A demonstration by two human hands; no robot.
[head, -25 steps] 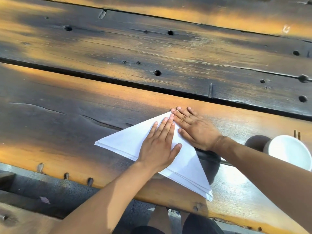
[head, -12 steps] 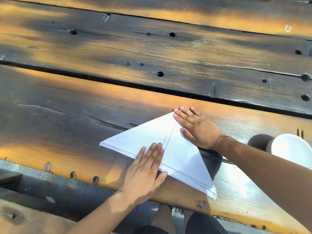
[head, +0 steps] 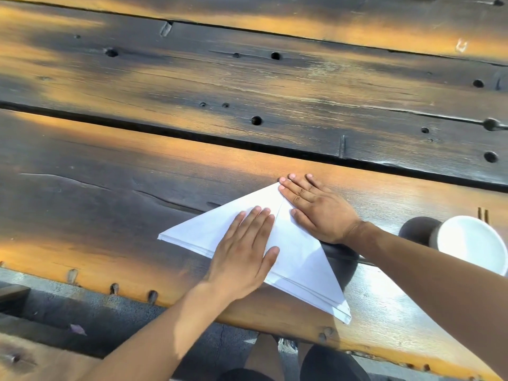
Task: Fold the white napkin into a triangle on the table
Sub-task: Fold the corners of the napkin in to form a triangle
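The white napkin (head: 299,259) lies folded into a triangle on the dark wooden table (head: 137,188), near its front edge, with its apex pointing away from me. My left hand (head: 244,251) rests flat on the napkin's left half, palm down, fingers together. My right hand (head: 316,210) lies flat along the napkin's right edge, its fingertips at the apex. Neither hand grips anything. The layered bottom edge of the napkin shows several plies.
A white bowl (head: 478,243) stands at the right, close to my right forearm, with a dark round thing (head: 417,229) beside it. Gaps and holes run across the table's planks. Below the front edge, the ground and my legs (head: 302,361) are visible.
My left hand slid down toward the napkin's bottom edge, then moved back up onto its left half. My right hand stayed pressed at the apex.
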